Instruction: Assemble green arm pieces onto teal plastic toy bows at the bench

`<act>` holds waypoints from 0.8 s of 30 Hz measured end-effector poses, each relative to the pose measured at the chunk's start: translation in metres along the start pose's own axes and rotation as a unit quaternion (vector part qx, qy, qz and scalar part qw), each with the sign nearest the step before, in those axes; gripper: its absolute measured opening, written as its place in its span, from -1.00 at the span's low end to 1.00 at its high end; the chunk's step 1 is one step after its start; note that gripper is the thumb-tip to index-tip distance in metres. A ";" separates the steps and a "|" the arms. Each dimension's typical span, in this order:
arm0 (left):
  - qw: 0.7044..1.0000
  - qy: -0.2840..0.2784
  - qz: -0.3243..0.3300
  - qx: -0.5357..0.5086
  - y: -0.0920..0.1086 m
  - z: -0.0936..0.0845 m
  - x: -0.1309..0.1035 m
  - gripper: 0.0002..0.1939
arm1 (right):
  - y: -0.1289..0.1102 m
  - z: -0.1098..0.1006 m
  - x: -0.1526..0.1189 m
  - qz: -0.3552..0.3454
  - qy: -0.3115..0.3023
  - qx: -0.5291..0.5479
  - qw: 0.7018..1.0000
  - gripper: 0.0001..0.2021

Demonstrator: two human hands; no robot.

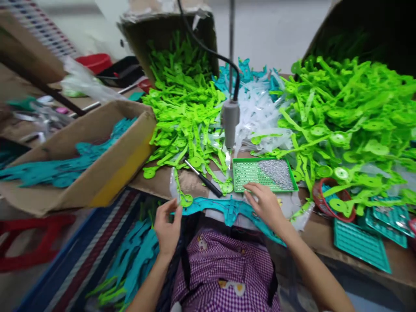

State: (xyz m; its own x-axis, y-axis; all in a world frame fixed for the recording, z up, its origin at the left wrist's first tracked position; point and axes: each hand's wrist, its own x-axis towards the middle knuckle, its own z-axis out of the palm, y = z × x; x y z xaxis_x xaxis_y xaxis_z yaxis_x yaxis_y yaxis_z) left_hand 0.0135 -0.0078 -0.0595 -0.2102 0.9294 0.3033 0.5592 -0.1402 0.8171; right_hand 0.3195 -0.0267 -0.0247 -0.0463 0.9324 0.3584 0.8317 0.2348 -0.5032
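A long teal plastic part point(208, 203) lies along the table's front edge, just above my lap. My left hand point(168, 225) is at its left end, thumb and fingers curled around the tip, beside a round lime-green piece point(186, 200). Over the part's right half is my right hand point(264, 203), its fingers bent at the near edge of a green tray point(237, 173). Small silvery pieces point(276, 173) fill the tray's right side. Whether the right fingers hold one is hidden. A grey electric screwdriver point(230, 123) hangs upright above the tray's left end.
Lime-green parts are heaped at left point(185, 112) and right point(357, 112), with white parts point(256, 112) between. A black-handled tool point(209, 185) lies near the centre. An open cardboard box point(120, 160) holds teal parts at left. Teal trays point(360, 245) and a red basket point(320, 199) stand right.
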 end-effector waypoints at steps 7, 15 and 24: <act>0.967 -0.232 -0.093 0.051 -0.073 -0.002 -0.091 -0.75 | -0.061 0.028 -0.019 -0.016 -0.046 0.100 0.994 -0.74; 0.918 -0.382 -0.059 0.087 -0.070 0.025 -0.097 -0.94 | -0.102 0.050 -0.060 -0.045 -0.146 0.242 0.958 -0.77; 0.863 -0.488 -0.115 0.057 -0.072 0.029 -0.097 -0.78 | -0.108 0.068 -0.131 0.011 -0.198 0.307 0.931 -0.76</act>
State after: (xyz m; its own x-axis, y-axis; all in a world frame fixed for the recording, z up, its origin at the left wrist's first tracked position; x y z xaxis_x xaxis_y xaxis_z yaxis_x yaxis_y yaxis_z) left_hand 0.0169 -0.0774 -0.1624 0.4196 0.7804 -0.4636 0.6797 0.0684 0.7303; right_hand 0.1980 -0.1560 -0.0704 -0.3346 0.9384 0.0863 0.3678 0.2143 -0.9049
